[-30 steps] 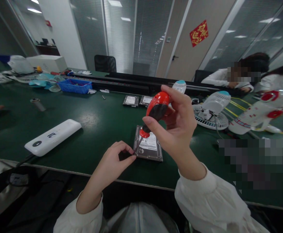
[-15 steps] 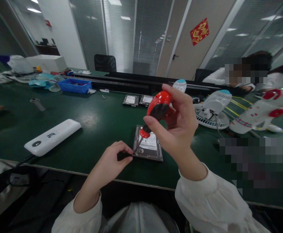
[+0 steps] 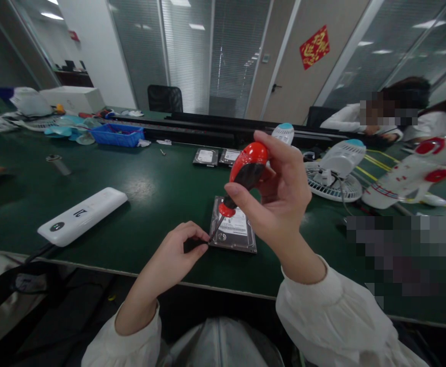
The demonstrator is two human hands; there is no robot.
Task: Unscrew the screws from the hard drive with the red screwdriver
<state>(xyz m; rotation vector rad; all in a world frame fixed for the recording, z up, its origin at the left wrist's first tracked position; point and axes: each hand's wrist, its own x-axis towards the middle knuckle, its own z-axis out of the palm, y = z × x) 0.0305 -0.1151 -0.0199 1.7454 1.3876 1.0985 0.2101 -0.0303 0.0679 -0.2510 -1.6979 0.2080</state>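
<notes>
My right hand (image 3: 280, 199) grips a red and black screwdriver (image 3: 245, 173) by its handle, raised above the green table (image 3: 142, 199). The shaft slants down and left. My left hand (image 3: 177, 255) pinches thumb and forefinger at the screwdriver's tip; whatever sits between them is too small to make out. Just behind the tip a hard drive (image 3: 235, 232) lies flat near the table's front edge, label up.
A white oblong device (image 3: 81, 215) lies at the left. Two more hard drives (image 3: 217, 157) sit farther back. A small white fan (image 3: 335, 171) and a white and red toy (image 3: 410, 176) stand at right. A blue tray (image 3: 119, 135) sits far left. Co-workers sit at the far right.
Almost nothing has moved. Both hands hold the same pose at the screwdriver, and the view has shifted only slightly.
</notes>
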